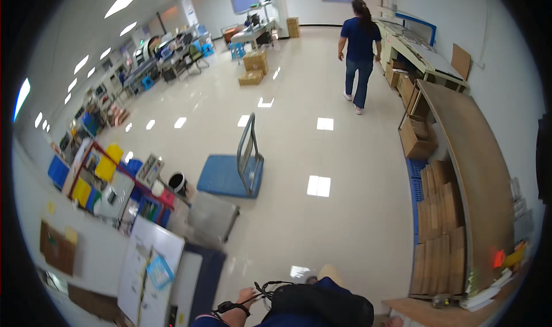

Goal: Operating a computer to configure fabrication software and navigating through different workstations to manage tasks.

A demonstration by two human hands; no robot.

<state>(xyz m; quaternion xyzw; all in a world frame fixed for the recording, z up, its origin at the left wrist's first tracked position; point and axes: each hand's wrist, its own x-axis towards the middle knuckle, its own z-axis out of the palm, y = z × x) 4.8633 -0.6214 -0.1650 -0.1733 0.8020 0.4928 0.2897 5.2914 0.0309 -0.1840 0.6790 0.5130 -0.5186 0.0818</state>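
Note:
My left hand (pixel 246 296) is low in the picture, with a black band (pixel 231 307) around its wrist. Black cables (pixel 269 289) loop right beside its fingers. Blur and small size hide whether the fingers grip them. A black bag or pouch (pixel 322 305) lies against my dark blue clothing. Only a blurred patch of skin, apparently my right hand (pixel 394 322), shows at the lower edge beside a wooden tabletop (pixel 417 310); its fingers are hidden.
A blue platform trolley (pixel 221 174) and a grey metal platform (pixel 211 218) stand left of the aisle. Along the right, a wooden shelf unit (pixel 468 137) holds flat cardboard (pixel 440 212). A person in dark blue (pixel 360 45) walks ahead. Cardboard boxes (pixel 253 71) sit farther off.

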